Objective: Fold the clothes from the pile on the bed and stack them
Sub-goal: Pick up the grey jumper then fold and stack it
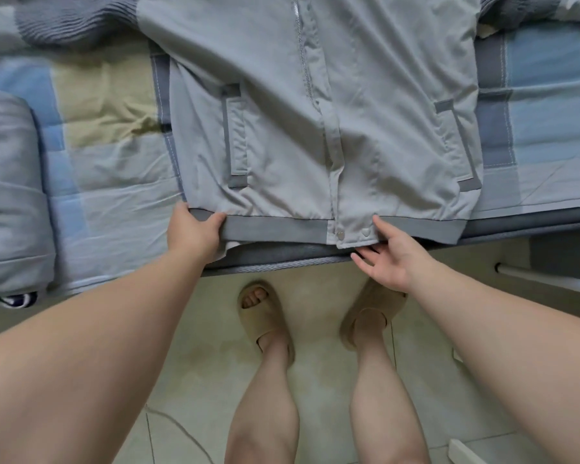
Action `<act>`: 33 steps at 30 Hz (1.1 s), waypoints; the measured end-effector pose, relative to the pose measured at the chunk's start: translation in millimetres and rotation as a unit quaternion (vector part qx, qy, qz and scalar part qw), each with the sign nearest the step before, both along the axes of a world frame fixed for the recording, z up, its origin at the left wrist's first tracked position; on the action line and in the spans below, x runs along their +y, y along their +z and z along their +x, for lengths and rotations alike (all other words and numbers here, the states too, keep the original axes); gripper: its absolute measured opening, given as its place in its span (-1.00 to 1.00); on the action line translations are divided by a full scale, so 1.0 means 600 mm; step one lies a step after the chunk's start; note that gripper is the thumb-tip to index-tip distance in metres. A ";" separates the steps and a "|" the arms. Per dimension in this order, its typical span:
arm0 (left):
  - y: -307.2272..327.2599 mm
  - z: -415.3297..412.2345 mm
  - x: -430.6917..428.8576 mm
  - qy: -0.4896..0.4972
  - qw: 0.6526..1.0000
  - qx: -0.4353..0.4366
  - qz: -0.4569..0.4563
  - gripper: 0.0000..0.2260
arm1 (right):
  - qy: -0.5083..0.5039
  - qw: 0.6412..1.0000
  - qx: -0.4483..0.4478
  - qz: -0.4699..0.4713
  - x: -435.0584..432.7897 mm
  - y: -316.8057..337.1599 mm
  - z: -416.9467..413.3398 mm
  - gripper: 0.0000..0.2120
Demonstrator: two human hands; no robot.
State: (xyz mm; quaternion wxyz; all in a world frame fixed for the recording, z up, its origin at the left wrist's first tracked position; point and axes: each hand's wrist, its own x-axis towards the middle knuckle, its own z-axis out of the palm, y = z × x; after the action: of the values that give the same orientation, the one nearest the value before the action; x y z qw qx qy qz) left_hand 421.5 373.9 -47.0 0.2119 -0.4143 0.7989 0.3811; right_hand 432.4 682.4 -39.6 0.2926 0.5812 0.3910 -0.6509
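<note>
**Item:** grey zip-up jacket (281, 95), count one. It lies flat and front-up on the bed (114, 95), with its hem band (275, 227) right at the near edge of the mattress.

**Step in hand (judged):** squaring and smoothing the jacket before the first fold. No fold is made yet, and no stack of folded clothes is in view.

**Left grip** (194, 232): clenched on the left corner of the hem band, thumb on top and fingers curled round the edge.

**Right grip** (392, 259): released. The fingers are spread, palm turned up just below the hem, and the thumb touches the snap placket at mid-hem. It holds nothing.

**Next move calls for (judged):**
- the right grip taking hold of the hem
- an even pull toward the bed edge to flatten the creases in the front panels
- sleeves and sides brought inward over the zip

**Count, jacket parts:**
- zip (303, 61): one, closed as far as can be seen
- welt pockets: two, left pocket (238, 142) and right pocket (456, 145)
- snaps (340, 234) on the placket: two
- ribbed dark fabric at the upper corners: two patches, probably the sleeves

**Count, surroundings:**
- folded quilt (10, 195): one, on the bed well left of the jacket
- beige slippers: two, left slipper (265, 316) and right slipper (372, 313), worn on the tiled floor (315, 289)
</note>
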 end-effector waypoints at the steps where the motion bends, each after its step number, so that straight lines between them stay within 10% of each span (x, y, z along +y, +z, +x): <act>1: -0.001 0.002 -0.003 -0.008 1.000 -0.008 0.012 -0.65 | 0.001 1.000 -0.002 -0.008 -0.014 0.000 -0.003 -0.82; 15: -0.011 0.090 -0.072 0.086 0.992 -0.037 0.082 -0.81 | 0.025 0.998 -0.048 0.035 -0.136 0.016 -0.001 -0.87; 26: 0.085 0.064 -0.075 -0.039 0.979 -0.178 -0.095 -0.57 | 0.423 0.875 -0.236 -0.010 -0.088 0.105 -0.024 -0.44; 33: 0.154 -0.082 0.052 -0.228 0.972 -0.056 -0.009 -0.56 | 0.395 0.914 -0.026 0.086 0.001 0.181 -0.154 -0.70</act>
State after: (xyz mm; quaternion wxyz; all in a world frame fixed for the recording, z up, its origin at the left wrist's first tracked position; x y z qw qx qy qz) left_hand 372.5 405.1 45.5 0.3335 -0.2434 0.8629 0.2914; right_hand 340.2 683.2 68.8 0.4849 0.4194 0.6351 -0.4309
